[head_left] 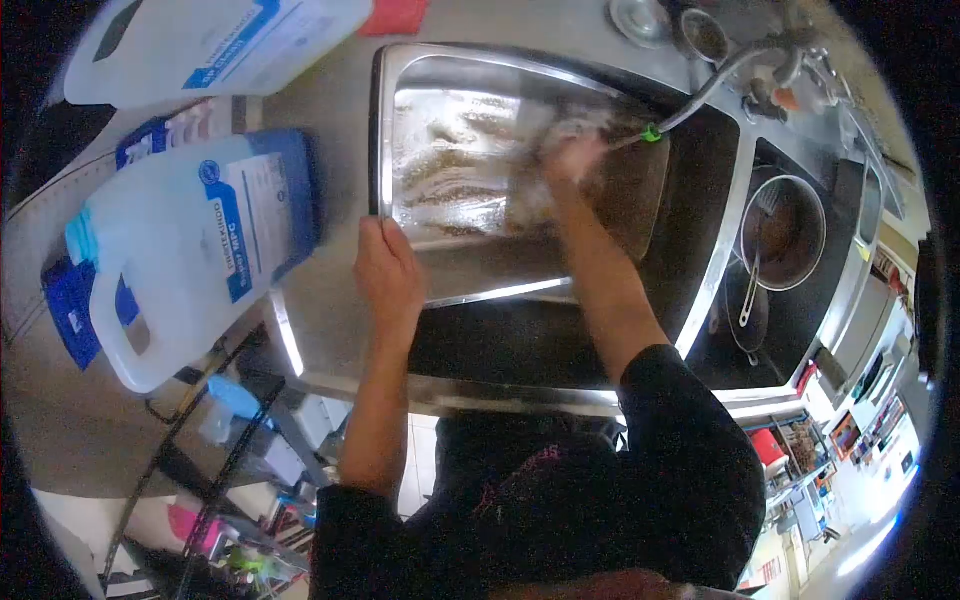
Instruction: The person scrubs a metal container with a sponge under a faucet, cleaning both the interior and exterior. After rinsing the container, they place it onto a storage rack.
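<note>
A rectangular metal tray (pixel 455 190), streaked with white suds, lies across the left part of a sink (pixel 480 345). My left hand (pixel 390 265) grips its near left corner, fingers wrapped over the rim. Over the right part of the tray is my right hand (pixel 575 155), smeared by motion, with something pale and blurred at its fingers that I cannot make out. Just right of that hand, the green-ringed end of a faucet hose (pixel 652 132) points toward the tray.
Two large plastic jugs (pixel 240 215) (pixel 230 45) stand at the left. A second basin at the right holds a pot (pixel 800 250) with utensils. Bowls (pixel 640 20) sit behind the sink, near the faucet. A red cloth (pixel 398 16) lies at the top.
</note>
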Tool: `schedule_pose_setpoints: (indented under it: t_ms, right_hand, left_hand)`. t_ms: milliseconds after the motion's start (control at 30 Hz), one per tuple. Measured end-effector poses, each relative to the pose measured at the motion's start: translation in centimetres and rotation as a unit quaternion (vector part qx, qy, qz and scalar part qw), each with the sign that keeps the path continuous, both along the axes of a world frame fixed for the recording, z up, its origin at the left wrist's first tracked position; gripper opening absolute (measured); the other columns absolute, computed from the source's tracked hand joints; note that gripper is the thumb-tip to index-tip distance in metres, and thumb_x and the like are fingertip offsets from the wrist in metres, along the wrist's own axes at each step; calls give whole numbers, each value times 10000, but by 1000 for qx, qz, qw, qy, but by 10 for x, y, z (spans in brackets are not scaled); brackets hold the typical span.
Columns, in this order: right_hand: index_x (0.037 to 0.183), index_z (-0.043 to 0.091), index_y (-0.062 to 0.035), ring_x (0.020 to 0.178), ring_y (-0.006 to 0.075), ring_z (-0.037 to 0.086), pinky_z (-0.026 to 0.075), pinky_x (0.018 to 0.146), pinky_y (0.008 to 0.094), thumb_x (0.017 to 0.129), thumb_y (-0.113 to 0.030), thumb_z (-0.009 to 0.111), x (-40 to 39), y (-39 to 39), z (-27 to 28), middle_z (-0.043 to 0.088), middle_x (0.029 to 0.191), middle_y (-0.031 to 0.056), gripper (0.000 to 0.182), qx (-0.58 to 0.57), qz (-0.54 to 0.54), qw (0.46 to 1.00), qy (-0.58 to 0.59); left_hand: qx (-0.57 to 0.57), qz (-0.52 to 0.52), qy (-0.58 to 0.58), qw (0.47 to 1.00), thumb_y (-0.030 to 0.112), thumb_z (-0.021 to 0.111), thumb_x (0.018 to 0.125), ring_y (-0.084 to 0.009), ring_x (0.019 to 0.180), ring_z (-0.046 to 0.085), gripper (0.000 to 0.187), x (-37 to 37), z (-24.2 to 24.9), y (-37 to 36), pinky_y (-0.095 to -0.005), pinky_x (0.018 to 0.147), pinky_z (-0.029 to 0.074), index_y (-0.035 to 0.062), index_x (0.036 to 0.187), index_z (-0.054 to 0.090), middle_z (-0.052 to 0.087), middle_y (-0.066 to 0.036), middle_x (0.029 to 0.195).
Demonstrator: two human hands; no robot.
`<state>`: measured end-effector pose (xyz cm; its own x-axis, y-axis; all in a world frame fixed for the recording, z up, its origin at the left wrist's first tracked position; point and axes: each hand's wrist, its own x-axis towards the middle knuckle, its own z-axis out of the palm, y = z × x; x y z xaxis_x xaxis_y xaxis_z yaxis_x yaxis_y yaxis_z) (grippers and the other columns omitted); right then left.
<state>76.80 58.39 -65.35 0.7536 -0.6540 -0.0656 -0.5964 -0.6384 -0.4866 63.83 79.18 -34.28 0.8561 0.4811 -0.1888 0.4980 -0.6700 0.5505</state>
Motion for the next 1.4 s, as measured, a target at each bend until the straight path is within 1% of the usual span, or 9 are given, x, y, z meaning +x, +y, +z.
schedule_pose_setpoints:
  t_ms: [100,200,300,433,633,767,900,1167,1400]
  right_hand:
    - [1141,487,78,1081,451,497,404,944,503,891,-277,481,-27,45,72,521,1179,293,434,132,305,943,14]
    - [1252,442,50,1123,417,474,373,950,558,920,-316,499,-76,12,-41,431,1276,300,497,-81,398,872,-274]
    - [1230,439,91,1101,430,480,374,947,543,923,-331,496,-30,-17,1,447,1230,321,526,-13,188,981,-47]
    - [1202,435,147,1071,448,488,375,943,525,926,-351,491,35,56,30,468,1168,348,572,10,-46,997,-59]
    - [1058,569,-7,919,406,526,433,787,499,878,-212,576,-44,96,105,539,986,237,273,93,371,914,-133]
    - [1005,556,-14,902,355,563,471,791,461,878,-211,541,-39,19,53,546,1030,220,235,-37,165,985,44]
    - [1026,536,-65,875,369,546,436,762,497,825,-129,562,14,56,23,547,997,209,212,-35,31,997,-60]
    - [840,613,-82,880,350,532,419,755,457,785,-151,650,5,138,138,555,913,169,96,157,409,869,-232]
    - [990,596,-78,962,370,533,459,807,474,804,-140,573,18,8,22,567,984,189,197,52,55,997,-22]
  left_hand:
    - [10,-10,-40,999,229,382,997,-445,726,550,253,0,-3,1,-483,632,412,0,924,458,521,-251,780]
    - [-4,-10,-30,999,229,384,996,-451,731,549,253,-5,-7,4,-489,636,411,-3,929,462,521,-255,780]
    - [27,-9,-11,1000,223,383,996,-455,734,547,252,-1,0,0,-497,644,410,-5,928,468,526,-257,789]
    - [15,-5,-5,1000,228,380,996,-464,746,554,265,-1,-2,2,-505,654,413,-5,930,488,546,-260,797]
    - [2,-7,-28,1000,242,381,997,-450,722,530,281,0,-8,3,-499,649,398,-8,908,475,523,-253,765]
    - [17,-23,-19,999,231,374,998,-465,764,551,269,-3,-7,6,-507,657,414,-6,929,480,538,-244,798]
    - [16,-15,-19,1000,238,372,999,-462,760,550,268,-1,-7,5,-507,656,413,3,918,471,532,-241,788]
    - [15,-16,-26,999,244,370,1000,-462,761,551,276,-3,-8,6,-510,652,412,6,899,469,530,-248,776]
    - [8,-20,-30,999,239,370,1000,-472,739,537,270,-3,-8,5,-514,650,405,-3,919,460,528,-254,783]
